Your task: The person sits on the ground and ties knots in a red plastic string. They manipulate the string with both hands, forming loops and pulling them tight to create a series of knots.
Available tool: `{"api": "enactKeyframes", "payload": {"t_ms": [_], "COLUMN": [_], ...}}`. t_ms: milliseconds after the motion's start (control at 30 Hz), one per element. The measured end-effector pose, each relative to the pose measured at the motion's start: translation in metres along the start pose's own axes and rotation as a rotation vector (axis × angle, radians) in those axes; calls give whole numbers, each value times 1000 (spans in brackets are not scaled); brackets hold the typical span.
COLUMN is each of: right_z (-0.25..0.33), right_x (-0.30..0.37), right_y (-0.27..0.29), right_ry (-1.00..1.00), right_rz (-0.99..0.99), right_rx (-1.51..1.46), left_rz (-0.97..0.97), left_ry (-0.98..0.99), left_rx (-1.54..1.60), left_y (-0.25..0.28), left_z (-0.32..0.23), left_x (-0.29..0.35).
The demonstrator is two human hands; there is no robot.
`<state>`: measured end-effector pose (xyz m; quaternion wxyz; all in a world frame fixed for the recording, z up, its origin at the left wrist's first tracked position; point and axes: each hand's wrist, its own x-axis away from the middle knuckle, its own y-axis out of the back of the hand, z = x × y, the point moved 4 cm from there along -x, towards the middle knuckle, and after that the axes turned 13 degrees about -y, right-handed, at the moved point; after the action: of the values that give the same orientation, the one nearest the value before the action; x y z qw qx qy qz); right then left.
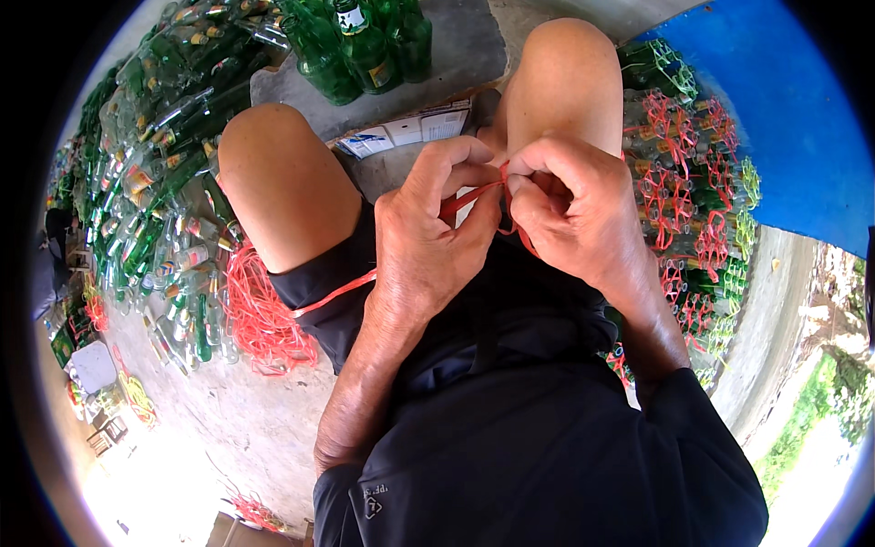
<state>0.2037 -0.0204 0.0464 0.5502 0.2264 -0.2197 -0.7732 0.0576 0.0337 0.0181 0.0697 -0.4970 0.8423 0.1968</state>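
Between my knees, my left hand [433, 223] and my right hand [574, 205] are close together, fingertips pinched on a red plastic strap [469, 194]. A small crossing or loop of the strap lies at the fingertips; whether it is knotted I cannot tell. From my left hand a length runs back over my thigh toward a tangled heap of red strapping [260, 310] on the floor. Beyond my hands, a cluster of green glass bottles [369, 59] stands upright on a grey slab [465, 55].
A large pile of loose bottles [150, 173] fills the left side. At the right, bottles bundled with red and green straps [679, 182] are stacked beside a blue panel [784, 100]. A printed cardboard box [410, 130] sits under the slab's near edge.
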Motion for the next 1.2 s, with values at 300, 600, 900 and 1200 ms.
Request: {"api": "enactKeyframes", "payload": {"t_ms": [300, 600, 900, 1200], "right_z": [-9, -14, -22, -12], "right_x": [-1, -1, -1, -1], "right_y": [0, -3, -9, -3], "right_ry": [-204, -233, -218, -323], "right_rz": [98, 105, 151, 144], "right_rx": [-262, -382, -444, -453], "left_rz": [-1, 20, -19, -13], "left_ry": [31, 44, 54, 72], "left_rx": [61, 220, 296, 531], "left_y": [0, -1, -1, 5], "left_z": [0, 6, 13, 14], "left_x": [0, 4, 8, 6]}}
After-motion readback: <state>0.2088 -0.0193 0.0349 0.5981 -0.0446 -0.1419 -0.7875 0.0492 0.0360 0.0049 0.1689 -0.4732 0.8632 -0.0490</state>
